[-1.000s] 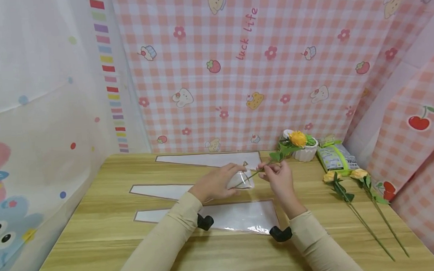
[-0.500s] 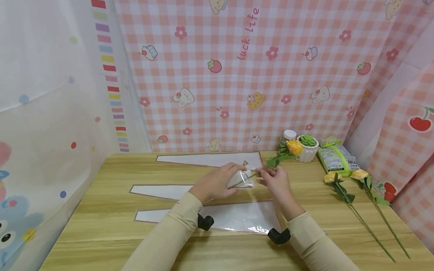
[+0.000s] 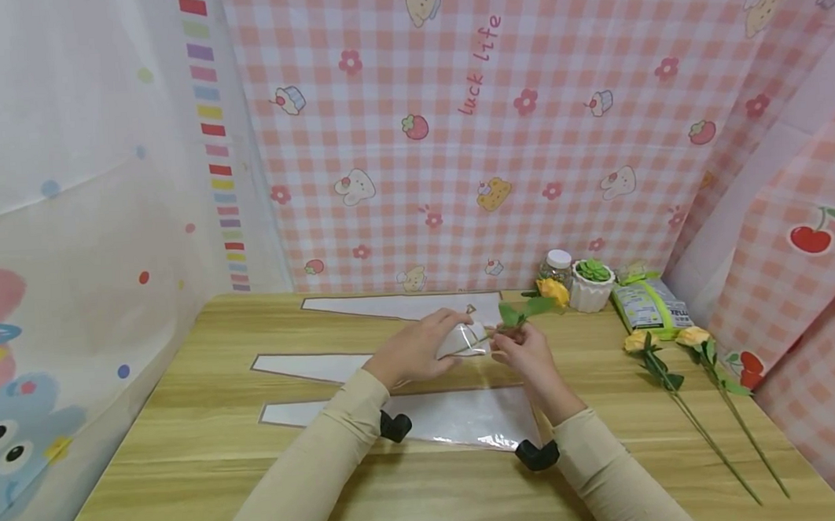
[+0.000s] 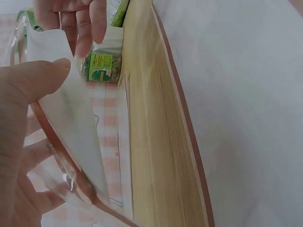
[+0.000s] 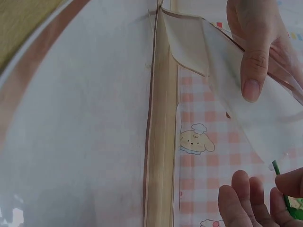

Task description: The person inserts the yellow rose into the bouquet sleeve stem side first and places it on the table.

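My left hand (image 3: 422, 347) grips a flat white flower sleeve (image 3: 457, 341) with clear film and a brown border, lifted off the table. Its thumb presses the near face in the left wrist view, where the sleeve (image 4: 71, 109) tapers downward. My right hand (image 3: 532, 357) pinches the green stem of a yellow rose (image 3: 552, 293) near its leaves (image 3: 522, 312). The lower stem lies within the sleeve's wide mouth; its far end is hidden. In the right wrist view the stem (image 5: 278, 172) shows between thumb and fingers, beside the sleeve's opening.
Two yellow roses (image 3: 695, 419) lie at the right. Behind them are a green-and-grey packet (image 3: 650, 303), a white pot with a succulent (image 3: 592, 291) and a white-lidded jar (image 3: 558, 262). More white sleeves (image 3: 468, 417) lie flat on the wooden table (image 3: 188, 477).
The rose has moved left and slightly down, its stem going further into the sleeve. My right hand has shifted a little left along with it. The left hand has stayed nearly still.
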### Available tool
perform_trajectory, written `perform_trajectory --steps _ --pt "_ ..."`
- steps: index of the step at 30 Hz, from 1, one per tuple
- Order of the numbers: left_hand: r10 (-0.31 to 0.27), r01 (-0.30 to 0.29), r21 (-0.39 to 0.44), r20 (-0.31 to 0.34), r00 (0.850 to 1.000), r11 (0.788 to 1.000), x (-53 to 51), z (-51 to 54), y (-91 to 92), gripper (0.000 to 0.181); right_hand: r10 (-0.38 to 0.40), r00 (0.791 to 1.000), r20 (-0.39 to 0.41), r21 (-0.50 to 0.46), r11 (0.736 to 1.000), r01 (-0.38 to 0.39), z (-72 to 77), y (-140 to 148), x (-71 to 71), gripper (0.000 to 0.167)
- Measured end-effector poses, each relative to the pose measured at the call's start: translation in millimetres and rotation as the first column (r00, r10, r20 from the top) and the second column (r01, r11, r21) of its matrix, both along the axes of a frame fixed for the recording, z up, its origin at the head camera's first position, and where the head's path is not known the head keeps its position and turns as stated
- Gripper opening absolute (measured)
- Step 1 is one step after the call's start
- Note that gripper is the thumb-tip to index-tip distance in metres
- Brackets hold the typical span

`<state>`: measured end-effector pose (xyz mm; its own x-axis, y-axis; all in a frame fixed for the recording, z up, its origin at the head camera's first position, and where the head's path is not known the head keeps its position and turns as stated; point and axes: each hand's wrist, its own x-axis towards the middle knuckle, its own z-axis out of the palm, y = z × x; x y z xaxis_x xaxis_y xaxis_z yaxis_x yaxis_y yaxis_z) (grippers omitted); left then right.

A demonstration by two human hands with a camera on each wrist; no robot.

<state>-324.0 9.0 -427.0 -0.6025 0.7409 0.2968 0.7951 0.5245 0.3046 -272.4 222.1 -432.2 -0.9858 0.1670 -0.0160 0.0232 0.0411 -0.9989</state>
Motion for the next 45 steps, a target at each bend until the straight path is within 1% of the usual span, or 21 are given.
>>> perform_trajectory --steps 5,9,13,16,21,24,26,28,30,32,34,35,36,37,38,40,41,42,43,45 --pt "-0.002 0.003 0.033 -0.02 1.0 0.999 -0.4 0.6 0.4 0.068 0.042 0.999 0.018 0.006 0.999 -0.042 -1.3 3 0.7 0.025" --pt "0.012 -0.011 0.057 -0.022 1.0 0.998 0.6 0.9 0.4 0.064 0.079 0.996 0.028 -0.021 0.997 -0.079 -2.4 4 1.1 0.026" --pt "0.027 -0.025 0.073 -0.035 0.999 0.997 1.6 0.5 0.0 0.059 0.106 0.994 0.022 -0.028 0.994 -0.105 -2.7 5 0.3 0.027" --pt "0.034 -0.03 0.082 -0.052 0.998 0.996 1.2 -0.7 -0.5 0.056 0.114 0.993 0.024 -0.017 0.993 -0.114 -3.0 4 0.2 0.026" --pt "0.053 -0.048 0.085 -0.055 0.997 0.995 -1.3 -3.5 -1.3 0.056 0.122 0.992 0.037 0.023 0.992 -0.122 -4.2 4 2.3 0.024" --pt "0.064 -0.059 0.088 -0.049 0.997 0.994 -1.9 -2.9 -1.3 0.057 0.108 0.994 0.019 0.076 0.991 -0.109 -3.0 4 4.1 0.021" --pt "0.067 -0.063 0.092 -0.044 0.997 0.994 -1.4 -1.2 -1.2 0.056 0.083 0.997 -0.004 0.142 0.986 -0.082 0.7 7 5.7 0.018" --pt "0.067 -0.063 0.093 -0.045 0.997 0.994 -0.8 0.9 -1.2 0.056 0.044 0.998 -0.043 0.202 0.979 -0.035 5.4 12 6.5 0.015" --pt "0.062 -0.057 0.093 -0.05 0.997 0.994 -0.8 2.2 -1.2 0.056 -0.033 0.994 -0.102 0.228 0.972 0.055 10.0 19 6.1 0.013" --pt "0.059 -0.053 0.093 -0.059 0.997 0.994 -0.6 2.7 -1.6 0.055 -0.137 0.977 -0.166 0.209 0.963 0.171 14.2 29 4.6 0.013" --pt "0.058 -0.052 0.09 -0.069 0.996 0.995 -0.7 2.5 -2.0 0.055 -0.239 0.949 -0.205 0.192 0.941 0.278 16.5 41 1.3 0.015" --pt "0.056 -0.05 0.092 -0.073 0.996 0.995 -0.7 2.4 -2.3 0.055 -0.277 0.937 -0.211 0.188 0.93 0.317 17.5 47 -1.1 0.018" --pt "0.054 -0.047 0.095 -0.077 0.996 0.994 -0.7 2.3 -2.6 0.055 -0.292 0.935 -0.201 0.19 0.925 0.33 18.5 53 -3.5 0.022" --pt "0.052 -0.044 0.099 -0.08 0.995 0.994 -0.5 2.2 -2.9 0.055 -0.286 0.943 -0.17 0.196 0.928 0.317 18.8 59 -5.8 0.028" --pt "0.05 -0.042 0.101 -0.081 0.995 0.994 -0.4 2.0 -3.3 0.055 -0.259 0.958 -0.127 0.203 0.938 0.281 18.8 65 -8.0 0.034" --pt "0.045 -0.036 0.109 -0.083 0.996 0.993 -0.1 2.0 -3.9 0.055 -0.156 0.987 -0.027 0.208 0.965 0.158 17.8 75 -12.4 0.047" --pt "0.04 -0.03 0.114 -0.085 0.996 0.993 -0.1 1.9 -4.1 0.055 -0.092 0.996 0.019 0.197 0.977 0.087 16.9 80 -14.1 0.052" --pt "0.038 -0.028 0.114 -0.086 0.996 0.993 -0.2 1.7 -4.2 0.055 -0.03 0.997 0.065 0.177 0.984 0.018 15.6 84 -15.3 0.057" --pt "0.036 -0.026 0.114 -0.085 0.996 0.993 0.0 1.7 -4.4 0.055 0.024 0.995 0.101 0.154 0.987 -0.039 14.1 88 -16.7 0.06" --pt "0.033 -0.024 0.111 -0.084 0.996 0.994 0.0 1.8 -4.7 0.055 0.106 0.984 0.14 0.114 0.986 -0.123 11.7 94 -19.4 0.064"
